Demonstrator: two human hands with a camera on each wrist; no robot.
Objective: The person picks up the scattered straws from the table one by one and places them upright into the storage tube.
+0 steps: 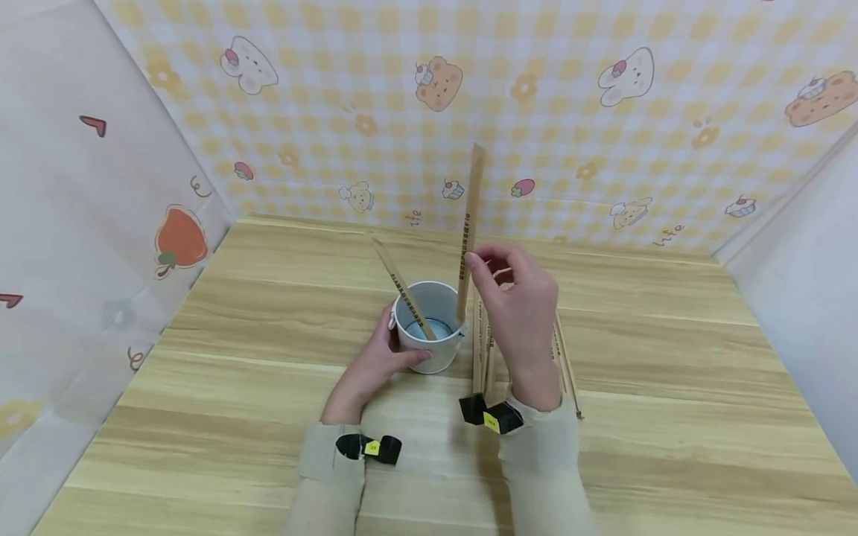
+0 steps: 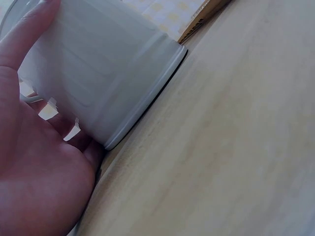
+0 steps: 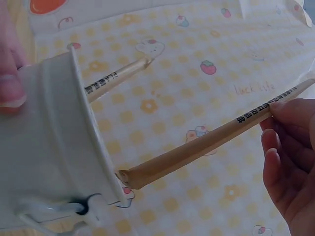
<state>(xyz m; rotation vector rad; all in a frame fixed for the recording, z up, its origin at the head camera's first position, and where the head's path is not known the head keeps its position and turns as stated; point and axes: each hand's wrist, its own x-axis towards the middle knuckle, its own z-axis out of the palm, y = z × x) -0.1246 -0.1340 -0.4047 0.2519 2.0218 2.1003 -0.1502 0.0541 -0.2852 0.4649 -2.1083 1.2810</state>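
My left hand [image 1: 375, 365] grips a small white bucket [image 1: 437, 359] from its left side, thumb across the front and fingers behind. One brown paper-wrapped straw [image 1: 401, 286] with dark print leans inside, its upper end sticking out to the left. Over the bucket's right rim, my right hand [image 1: 526, 298] pinches a second wrapped straw [image 3: 189, 152] between thumb and fingers. That straw stands nearly upright, its lower end right at the rim in the right wrist view. Several more wrapped straws [image 1: 479, 350] lie on the table to the right of the bucket, partly hidden under my right hand and wrist.
The wood-grain table [image 1: 268, 313] meets a yellow checked cloth backdrop [image 1: 375, 89] at its far edge. White cloth panels stand at the left and right. A metal handle [image 3: 49, 216] hangs at the bucket's side.
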